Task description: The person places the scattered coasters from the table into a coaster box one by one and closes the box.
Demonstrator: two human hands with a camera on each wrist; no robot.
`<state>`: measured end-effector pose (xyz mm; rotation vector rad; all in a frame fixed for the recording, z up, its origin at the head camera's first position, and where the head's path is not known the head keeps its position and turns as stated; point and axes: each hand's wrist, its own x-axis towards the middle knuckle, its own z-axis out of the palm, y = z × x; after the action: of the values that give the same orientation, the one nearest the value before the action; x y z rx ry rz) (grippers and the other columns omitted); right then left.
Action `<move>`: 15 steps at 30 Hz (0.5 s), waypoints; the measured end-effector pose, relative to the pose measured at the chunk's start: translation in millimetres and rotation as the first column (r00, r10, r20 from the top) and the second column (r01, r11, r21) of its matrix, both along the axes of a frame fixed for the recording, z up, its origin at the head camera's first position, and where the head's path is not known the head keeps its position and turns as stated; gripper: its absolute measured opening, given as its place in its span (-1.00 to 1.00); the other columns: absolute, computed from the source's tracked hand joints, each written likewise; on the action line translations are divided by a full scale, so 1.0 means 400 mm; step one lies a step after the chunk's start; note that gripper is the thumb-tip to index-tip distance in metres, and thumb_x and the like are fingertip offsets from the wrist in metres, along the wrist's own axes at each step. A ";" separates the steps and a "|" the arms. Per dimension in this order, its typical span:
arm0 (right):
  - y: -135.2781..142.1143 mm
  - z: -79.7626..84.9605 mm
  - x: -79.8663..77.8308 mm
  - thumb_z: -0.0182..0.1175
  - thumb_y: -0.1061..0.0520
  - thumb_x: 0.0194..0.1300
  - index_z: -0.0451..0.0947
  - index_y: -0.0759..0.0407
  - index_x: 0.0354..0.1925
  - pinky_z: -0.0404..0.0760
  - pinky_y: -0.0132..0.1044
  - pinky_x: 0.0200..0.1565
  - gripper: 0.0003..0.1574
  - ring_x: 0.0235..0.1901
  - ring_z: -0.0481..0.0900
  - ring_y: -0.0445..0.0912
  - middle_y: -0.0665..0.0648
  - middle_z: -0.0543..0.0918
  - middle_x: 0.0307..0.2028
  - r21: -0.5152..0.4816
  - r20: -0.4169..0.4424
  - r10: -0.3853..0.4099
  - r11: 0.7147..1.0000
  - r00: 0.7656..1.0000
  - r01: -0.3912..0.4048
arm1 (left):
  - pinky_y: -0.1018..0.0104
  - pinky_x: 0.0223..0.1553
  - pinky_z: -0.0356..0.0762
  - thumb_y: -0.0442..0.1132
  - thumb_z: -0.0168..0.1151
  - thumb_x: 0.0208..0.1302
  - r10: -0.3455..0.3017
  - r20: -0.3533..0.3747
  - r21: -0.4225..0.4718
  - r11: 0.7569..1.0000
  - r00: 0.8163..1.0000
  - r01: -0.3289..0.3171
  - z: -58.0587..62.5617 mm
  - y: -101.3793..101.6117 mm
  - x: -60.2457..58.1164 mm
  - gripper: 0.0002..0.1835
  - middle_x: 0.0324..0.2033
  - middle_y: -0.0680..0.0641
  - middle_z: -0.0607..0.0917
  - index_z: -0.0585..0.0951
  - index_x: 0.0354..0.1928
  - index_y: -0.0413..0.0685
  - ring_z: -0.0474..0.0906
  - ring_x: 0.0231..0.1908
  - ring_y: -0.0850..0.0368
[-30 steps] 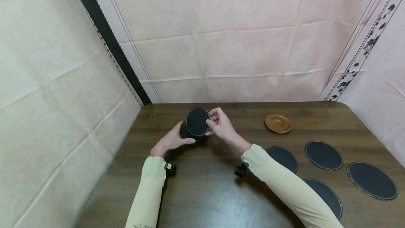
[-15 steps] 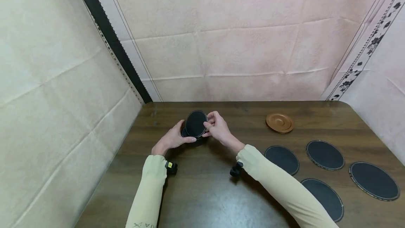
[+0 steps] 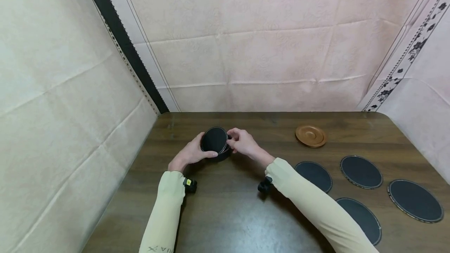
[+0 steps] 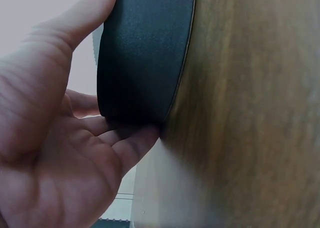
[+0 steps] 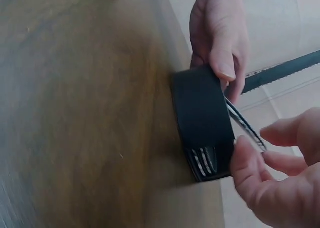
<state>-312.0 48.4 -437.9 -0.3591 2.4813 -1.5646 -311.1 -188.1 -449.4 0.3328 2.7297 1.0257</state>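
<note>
Aslant, a black disc point(image 3: 213, 139) sits edge-first in the right hand point(image 3: 243, 142).

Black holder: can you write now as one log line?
left grip: holds black holder | right grip: pinches tilted coaster | on table: four coasters, brown dish

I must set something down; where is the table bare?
Bare table lies between the left sleeve and right sleeve, and between the right hand and round wooden dish. Crowded: the right side, with four black coasters, and around the coaster holder in the left hand.
</note>
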 end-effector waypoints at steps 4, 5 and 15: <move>0.020 0.021 0.006 0.20 0.14 0.38 0.45 0.18 0.24 0.70 -0.08 -0.27 -0.51 -0.40 0.64 0.12 0.17 0.58 -0.37 0.080 -0.008 0.028 0.996 1.000 -0.027 | -0.13 0.38 0.24 0.39 0.43 -0.08 0.012 0.018 -0.023 1.000 1.000 -0.011 0.004 0.001 0.004 0.32 0.48 -0.21 0.18 -0.06 0.55 -0.08 0.25 0.41 -0.15; 0.026 0.027 0.009 0.20 0.14 0.38 0.46 0.18 0.24 0.70 -0.08 -0.27 -0.51 -0.41 0.63 0.12 0.16 0.58 -0.38 0.093 -0.012 0.032 0.995 0.999 -0.031 | -0.14 0.39 0.22 0.39 0.42 -0.08 0.015 0.026 -0.028 1.000 1.000 -0.014 0.005 0.001 0.005 0.32 0.50 -0.21 0.15 -0.08 0.55 -0.08 0.22 0.43 -0.16; 0.114 0.078 0.040 0.16 0.07 0.42 0.51 0.09 0.09 0.67 -0.04 -0.27 -0.69 -0.46 0.63 0.12 0.18 0.60 -0.19 0.168 -0.047 0.133 0.978 0.990 -0.124 | -0.17 0.40 0.19 0.39 0.41 -0.05 0.026 0.053 -0.044 0.999 0.998 -0.024 0.008 0.002 0.010 0.33 0.54 -0.21 0.01 -0.13 0.57 -0.04 0.12 0.47 -0.18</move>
<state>-295.9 94.0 -406.8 -0.5339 2.5519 -1.3078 -307.3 -187.5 -446.2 0.2614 2.7105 0.9658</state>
